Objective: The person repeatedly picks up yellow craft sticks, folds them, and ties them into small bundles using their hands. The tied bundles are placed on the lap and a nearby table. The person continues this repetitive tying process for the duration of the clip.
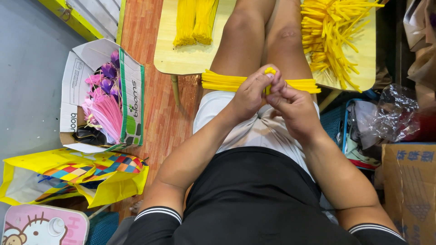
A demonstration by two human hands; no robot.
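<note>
- now the left hand (pixel 249 94) and the right hand (pixel 293 106) meet in the middle, above the lap.
- both hands are closed, pinching one small yellow stick (pixel 270 72) at its bent tip.
- a flat bunch of yellow sticks (pixel 220 81) lies across the thighs, just past the hands at 12 o'clock.
- a messy pile of yellow sticks (pixel 334 31) sits on the low table (pixel 190 61) at 1 o'clock.
- a neat yellow bundle (pixel 195 20) lies at 11 o'clock.
- a cardboard box (pixel 131 86) with pink and purple flowers (pixel 104 97) stands at 9 o'clock.
- a yellow bag (pixel 72 179) lies at 8 o'clock.
</note>
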